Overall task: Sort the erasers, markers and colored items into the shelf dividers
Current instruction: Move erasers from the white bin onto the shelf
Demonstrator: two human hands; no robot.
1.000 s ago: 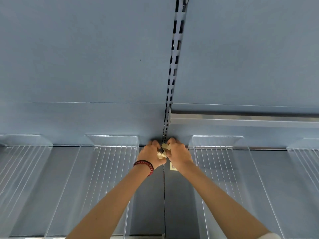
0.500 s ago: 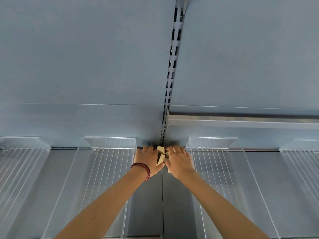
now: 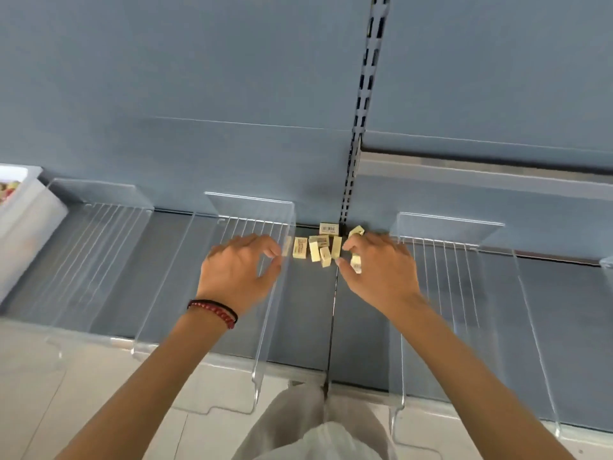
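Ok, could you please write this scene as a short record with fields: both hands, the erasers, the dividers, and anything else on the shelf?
left hand: over the shelf, fingers loosely curled, holds nothing
right hand: beside the erasers; unclear whether it holds one
erasers: loose cream pile at the back of the shelf, between the two hands
acrylic dividers: clear, upright, either side of the pile
white bin: far left, contents blurred

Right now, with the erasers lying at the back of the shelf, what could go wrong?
1. The erasers lie in a loose heap, some on edge; the right hand is over one and could scatter them.
2. One eraser sits at the left divider and may end in the wrong bay.
3. The shelf seam runs beneath the heap; an eraser might catch there.
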